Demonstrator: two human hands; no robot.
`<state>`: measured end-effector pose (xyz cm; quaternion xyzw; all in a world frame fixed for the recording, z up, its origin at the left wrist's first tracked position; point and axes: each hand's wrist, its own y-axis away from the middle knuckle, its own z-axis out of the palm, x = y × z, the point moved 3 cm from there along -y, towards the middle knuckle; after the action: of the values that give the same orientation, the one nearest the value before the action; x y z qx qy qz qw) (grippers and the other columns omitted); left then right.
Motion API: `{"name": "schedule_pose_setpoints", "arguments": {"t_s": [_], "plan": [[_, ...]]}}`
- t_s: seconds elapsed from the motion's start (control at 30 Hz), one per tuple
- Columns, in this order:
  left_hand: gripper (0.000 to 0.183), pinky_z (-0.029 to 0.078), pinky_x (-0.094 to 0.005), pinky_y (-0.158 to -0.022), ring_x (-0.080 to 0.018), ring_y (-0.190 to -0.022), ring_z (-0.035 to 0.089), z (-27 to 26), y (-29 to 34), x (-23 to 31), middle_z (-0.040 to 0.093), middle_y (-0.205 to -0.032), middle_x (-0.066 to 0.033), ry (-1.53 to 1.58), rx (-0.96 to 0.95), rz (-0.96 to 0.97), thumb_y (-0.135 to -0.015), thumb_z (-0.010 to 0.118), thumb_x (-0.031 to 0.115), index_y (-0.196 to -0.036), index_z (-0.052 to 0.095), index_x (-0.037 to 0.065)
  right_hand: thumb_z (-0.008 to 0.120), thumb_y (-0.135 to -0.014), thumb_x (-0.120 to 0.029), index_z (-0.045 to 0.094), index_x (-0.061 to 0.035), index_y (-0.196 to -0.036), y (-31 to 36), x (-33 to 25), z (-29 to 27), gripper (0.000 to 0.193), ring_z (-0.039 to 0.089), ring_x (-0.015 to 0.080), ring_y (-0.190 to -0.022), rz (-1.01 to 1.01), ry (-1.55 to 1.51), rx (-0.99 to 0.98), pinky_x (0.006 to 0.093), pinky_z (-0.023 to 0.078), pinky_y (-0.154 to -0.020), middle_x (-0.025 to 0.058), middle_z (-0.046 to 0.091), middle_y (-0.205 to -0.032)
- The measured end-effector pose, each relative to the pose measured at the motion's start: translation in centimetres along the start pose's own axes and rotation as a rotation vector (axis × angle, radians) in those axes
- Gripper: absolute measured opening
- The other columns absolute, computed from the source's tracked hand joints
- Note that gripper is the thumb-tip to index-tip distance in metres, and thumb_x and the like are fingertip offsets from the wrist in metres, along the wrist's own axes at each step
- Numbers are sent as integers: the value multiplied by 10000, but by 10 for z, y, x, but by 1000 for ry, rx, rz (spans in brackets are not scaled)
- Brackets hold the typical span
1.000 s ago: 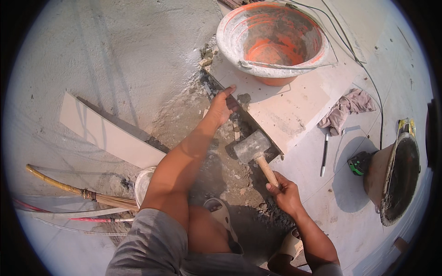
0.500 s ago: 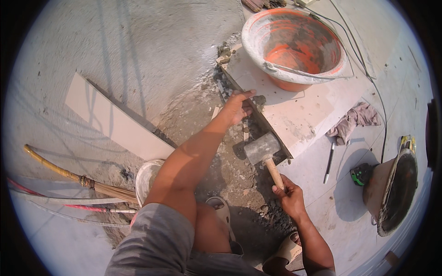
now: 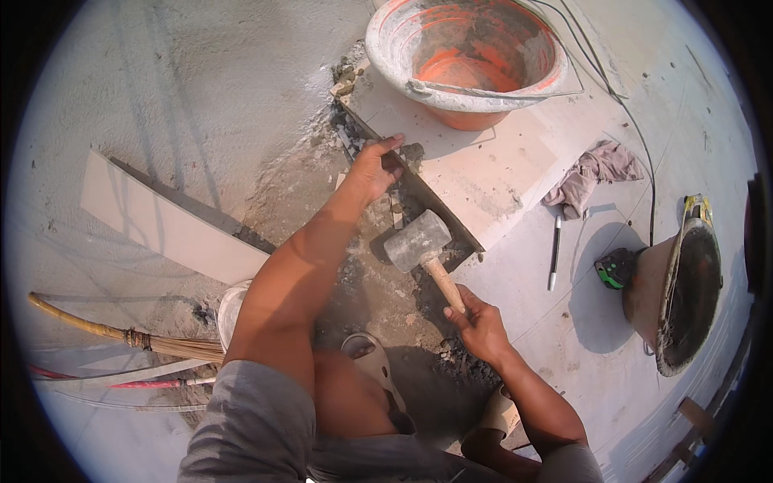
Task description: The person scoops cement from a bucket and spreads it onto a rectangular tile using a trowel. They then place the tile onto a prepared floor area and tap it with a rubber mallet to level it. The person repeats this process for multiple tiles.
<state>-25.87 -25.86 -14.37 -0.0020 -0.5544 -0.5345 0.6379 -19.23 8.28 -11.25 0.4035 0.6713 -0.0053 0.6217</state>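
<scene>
In my right hand (image 3: 481,326) is the wooden handle of a rubber mallet (image 3: 417,240). Its grey head hangs over the gap in front of a large pale tile (image 3: 515,181). My left hand (image 3: 374,171) is at that tile's near edge, thumb over the top and the other fingers curled at the side, partly hidden. An orange bucket (image 3: 475,119) smeared with cement stands on the tile's far part. Below the tile's edge lies rough mortar and rubble (image 3: 358,278), with small tile scraps near my left hand.
A long tile strip (image 3: 169,217) lies left, near a stick broom (image 3: 161,342) and a whitish container (image 3: 233,310). To the right are a crumpled cloth (image 3: 596,173), a marker (image 3: 555,253), a green-black tape measure (image 3: 616,268), a tipped bucket (image 3: 676,294) and a cable (image 3: 644,149).
The whole view has shifted, so things appear farther left and mostly higher. The mallet's head is tilted up a little more. My left hand stays at the tile's edge.
</scene>
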Motion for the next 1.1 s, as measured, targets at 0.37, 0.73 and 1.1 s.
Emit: {"name": "schedule_pose_setpoints", "arguments": {"t_s": [0.37,0.73,1.1], "plan": [[412,482,-375,-804,-260,-1029,547,12,5,3,585,-1151,-108,64,6,72,-817,756,162,-1174,565,84,641,-935,-269,476,-35,-1396,-2,-2,-1,543,683,380,-925,-47,-22,52,394,524,-833,281,668,-994],[374,534,-484,-931,-309,-1098,601,4,-8,1,595,-1186,-130,173,-14,73,-845,699,55,-1180,536,25,598,-949,-258,474,-12,-1381,5,-6,-5,512,643,443,-949,-33,8,37,453,509,-831,301,652,-1005],[353,520,-498,-957,-315,-1119,595,3,-9,2,601,-1183,-138,165,-34,82,-859,683,60,-1176,533,20,607,-938,-269,470,-13,-1368,8,-12,-14,518,646,437,-906,-44,48,-27,467,515,-794,289,656,-941]]}}
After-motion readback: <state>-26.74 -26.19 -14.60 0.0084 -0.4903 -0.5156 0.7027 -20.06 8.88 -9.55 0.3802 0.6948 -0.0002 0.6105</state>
